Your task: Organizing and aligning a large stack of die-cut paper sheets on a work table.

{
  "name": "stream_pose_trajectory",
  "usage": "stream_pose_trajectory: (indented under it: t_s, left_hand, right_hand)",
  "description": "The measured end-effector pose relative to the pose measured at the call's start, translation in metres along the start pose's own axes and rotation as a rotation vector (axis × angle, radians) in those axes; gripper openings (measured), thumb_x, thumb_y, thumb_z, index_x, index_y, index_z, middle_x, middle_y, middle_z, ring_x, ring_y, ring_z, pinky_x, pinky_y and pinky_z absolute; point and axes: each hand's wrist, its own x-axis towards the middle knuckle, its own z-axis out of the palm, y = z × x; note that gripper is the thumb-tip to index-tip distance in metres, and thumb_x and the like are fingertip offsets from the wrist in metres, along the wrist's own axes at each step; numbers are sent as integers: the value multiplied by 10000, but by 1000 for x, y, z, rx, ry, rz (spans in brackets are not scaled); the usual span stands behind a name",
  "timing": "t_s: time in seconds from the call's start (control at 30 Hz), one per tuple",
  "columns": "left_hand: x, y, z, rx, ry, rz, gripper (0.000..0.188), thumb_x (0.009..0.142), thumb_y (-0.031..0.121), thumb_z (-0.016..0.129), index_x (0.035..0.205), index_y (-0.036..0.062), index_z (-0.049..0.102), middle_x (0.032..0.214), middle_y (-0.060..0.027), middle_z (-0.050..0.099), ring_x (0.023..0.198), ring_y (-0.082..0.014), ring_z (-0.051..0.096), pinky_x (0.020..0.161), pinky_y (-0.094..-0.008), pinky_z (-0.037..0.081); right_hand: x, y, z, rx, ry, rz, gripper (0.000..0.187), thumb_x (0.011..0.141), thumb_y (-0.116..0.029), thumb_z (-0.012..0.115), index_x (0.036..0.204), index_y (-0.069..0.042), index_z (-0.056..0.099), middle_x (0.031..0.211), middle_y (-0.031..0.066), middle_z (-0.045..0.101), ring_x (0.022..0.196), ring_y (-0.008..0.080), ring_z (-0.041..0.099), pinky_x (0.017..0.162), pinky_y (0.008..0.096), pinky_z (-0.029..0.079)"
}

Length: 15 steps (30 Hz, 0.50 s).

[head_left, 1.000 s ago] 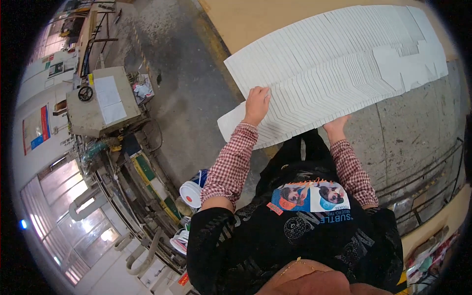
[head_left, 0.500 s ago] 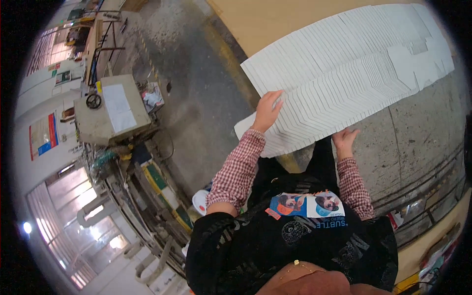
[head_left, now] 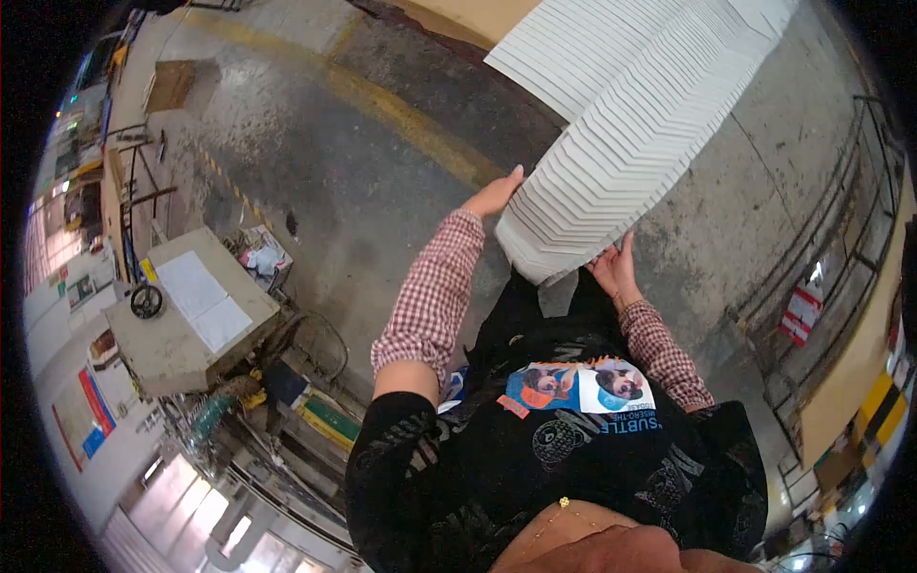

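Observation:
A long fanned stack of white cardboard sheets (head_left: 621, 153) stretches from just in front of my body to the far right, its overlapping edges stepped like shingles. At the near left edge of the stack, my left hand (head_left: 495, 194) grips the side, its thumb pointing up and its other fingers mostly hidden. My right hand (head_left: 616, 272) holds the near right edge from below, thumb raised beside the sheets and fingertips under them. The stack's near end curves down in front of my dark trousers. Checked sleeves cover both forearms.
On the left stands a machine with a flat beige top (head_left: 191, 315), papers on it and a black handwheel (head_left: 145, 302). A brown board surface (head_left: 468, 14) lies beyond the stack. Metal rails (head_left: 874, 181) run along the right, above the concrete floor.
My body has turned, and the stack now points more steeply away from me. My left hand has moved from on top of the sheets to their left edge; my right hand has shifted left.

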Motion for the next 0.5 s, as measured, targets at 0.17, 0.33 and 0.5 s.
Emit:
stream_pose_trajectory:
  t_s: [0.17,0.33,0.5]
  left_hand:
    - [1,-19,-13,-496,-443,-227,769,828,639,175,1295,51,341,1294,-119,391,1201,-221,363,979,-341,306]
    - [-32,20,5,-561,-551,-96,819,808,659,186,1330,30,243,1359,-125,278,1243,-241,293,997,-359,287]
    - [-41,11,7,-684,-535,-128,713,838,615,199,1356,126,211,1395,-91,209,1274,-261,224,999,-388,280]
  right_hand:
    - [-40,19,47,192,-50,-104,865,784,-691,176,1235,26,353,1153,161,506,981,278,526,880,388,411]
    - [-38,19,25,169,-159,-230,890,765,-711,175,1250,19,327,1214,194,450,1083,317,473,860,431,429]
    - [-15,-48,39,-29,271,-620,859,782,-692,200,1323,-25,219,1307,208,329,1183,352,347,941,445,338]
